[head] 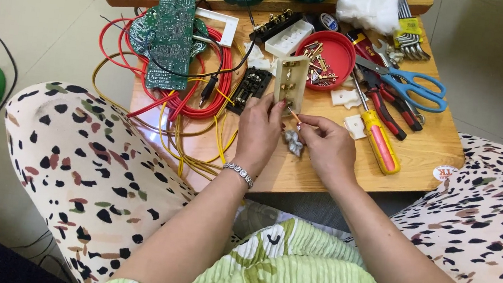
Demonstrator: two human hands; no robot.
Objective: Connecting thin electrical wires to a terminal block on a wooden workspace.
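Note:
My left hand holds a cream rectangular switch plate upright by its lower edge, its back with brass terminals facing me. My right hand pinches the stripped end of a thin red wire just below the plate. A small crumpled silvery piece sits between the two hands. A bracelet circles my left wrist. Both hands hover over the front of a low wooden table.
Coils of red and yellow wire and green circuit boards lie left. A red dish of screws, blue scissors, pliers, a yellow-handled screwdriver, wrenches and black terminal blocks crowd the table. My patterned knees flank it.

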